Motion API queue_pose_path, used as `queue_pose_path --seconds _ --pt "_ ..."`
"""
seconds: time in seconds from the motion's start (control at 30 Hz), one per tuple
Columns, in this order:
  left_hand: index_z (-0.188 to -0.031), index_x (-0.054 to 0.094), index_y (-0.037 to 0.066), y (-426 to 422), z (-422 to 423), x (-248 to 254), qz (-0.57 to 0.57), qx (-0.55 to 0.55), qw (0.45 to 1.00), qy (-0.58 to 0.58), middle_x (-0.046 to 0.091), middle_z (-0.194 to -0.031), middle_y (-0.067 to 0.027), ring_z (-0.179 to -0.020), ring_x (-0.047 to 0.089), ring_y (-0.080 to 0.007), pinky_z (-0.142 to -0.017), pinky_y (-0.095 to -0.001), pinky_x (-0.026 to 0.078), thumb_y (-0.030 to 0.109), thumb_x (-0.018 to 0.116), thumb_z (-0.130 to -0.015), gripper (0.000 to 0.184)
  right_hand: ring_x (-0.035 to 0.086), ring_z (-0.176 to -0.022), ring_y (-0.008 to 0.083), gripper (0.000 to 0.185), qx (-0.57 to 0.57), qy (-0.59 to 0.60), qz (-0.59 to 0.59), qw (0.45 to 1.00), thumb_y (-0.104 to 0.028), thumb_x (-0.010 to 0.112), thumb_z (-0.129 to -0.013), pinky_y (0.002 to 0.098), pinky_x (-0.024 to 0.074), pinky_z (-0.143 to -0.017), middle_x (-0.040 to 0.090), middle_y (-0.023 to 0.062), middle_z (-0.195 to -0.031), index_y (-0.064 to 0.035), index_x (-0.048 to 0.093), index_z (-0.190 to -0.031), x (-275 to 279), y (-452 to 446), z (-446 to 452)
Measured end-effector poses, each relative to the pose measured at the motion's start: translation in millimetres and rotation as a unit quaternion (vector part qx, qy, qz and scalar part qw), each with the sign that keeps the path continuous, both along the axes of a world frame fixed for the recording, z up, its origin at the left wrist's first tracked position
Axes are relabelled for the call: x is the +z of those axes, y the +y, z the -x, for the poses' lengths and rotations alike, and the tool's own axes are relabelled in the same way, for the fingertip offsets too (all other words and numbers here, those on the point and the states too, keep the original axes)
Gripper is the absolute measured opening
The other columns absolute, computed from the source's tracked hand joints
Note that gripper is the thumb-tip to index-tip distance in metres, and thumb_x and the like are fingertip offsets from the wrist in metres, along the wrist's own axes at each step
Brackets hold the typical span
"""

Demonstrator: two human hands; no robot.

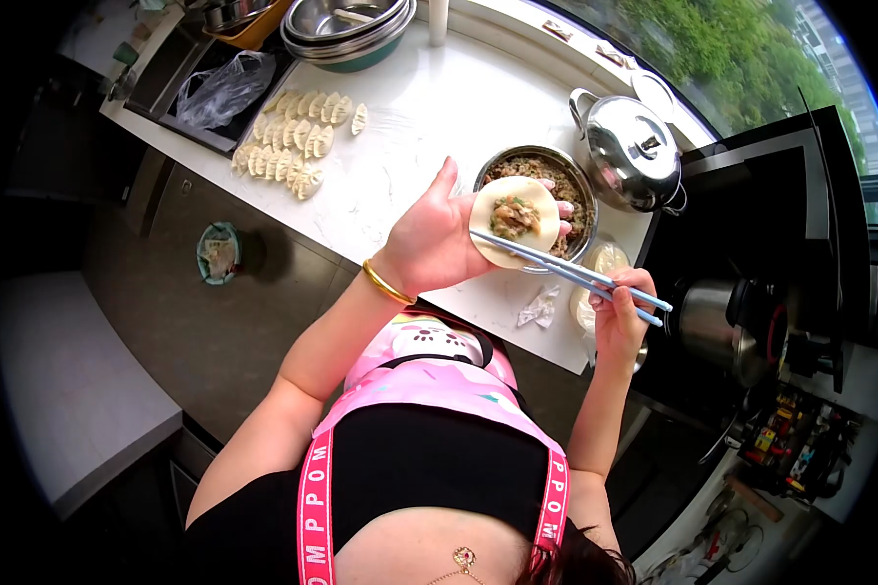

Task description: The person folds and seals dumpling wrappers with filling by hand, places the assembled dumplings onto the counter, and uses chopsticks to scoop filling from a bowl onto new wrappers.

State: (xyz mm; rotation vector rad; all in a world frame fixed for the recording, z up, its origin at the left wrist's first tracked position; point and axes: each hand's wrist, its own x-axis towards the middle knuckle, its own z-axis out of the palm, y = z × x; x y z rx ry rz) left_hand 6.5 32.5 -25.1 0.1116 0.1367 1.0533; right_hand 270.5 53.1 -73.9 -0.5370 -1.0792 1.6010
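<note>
My left hand [439,242] is palm up, its thumb out to the side, with a round dumpling wrapper [488,197] lying across the fingers. A mound of meat-and-vegetable filling [514,217] sits in the middle of the wrapper. In my right hand [622,310] is a pair of light blue chopsticks [595,277]; their tips reach the wrapper's lower left, beside the filling. Just behind the wrapper stands a metal bowl [505,158] of filling mix, partly hidden by my left hand and the wrapper.
Rows of pleated dumplings [288,136] lie at the counter's left. A lidded steel pot [632,146] stands behind right, another pot [712,317] on the stove. Nested bowls [346,49] are at the back. Round containers [607,258] and crumpled tissue [539,306] lie near my right hand.
</note>
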Motion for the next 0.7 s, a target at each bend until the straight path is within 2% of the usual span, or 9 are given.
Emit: queue_pose_path --seconds 0.53,0.7 --pt "-0.151 0.017 -0.002 -2 4 -4 0.0 0.008 1.0 0.001 0.024 -0.152 -0.0268 -0.14 0.028 -0.0428 -0.114 -0.0498 0.027 0.069 0.002 -0.093 0.093 0.059 -0.062 0.0176 0.013 -0.05 -0.066 -0.047 0.995 -0.009 0.065 -0.091 0.0252 0.0493 -0.053 0.062 0.0144 -0.081 0.0008 0.057 -0.093 17 -1 -46" --pt "-0.151 0.016 -0.002 -2 5 -5 -0.006 0.007 1.0 0.001 0.024 -0.153 -0.0266 -0.14 0.028 -0.0422 -0.114 -0.0493 0.027 0.069 0.003 -0.093 0.092 0.058 -0.061 0.0167 0.012 -0.054 -0.051 -0.043 0.996 -0.009 0.063 -0.092 0.0239 0.0485 -0.052 0.061 0.0139 -0.081 0.001 0.056 -0.094 20 -4 -45"
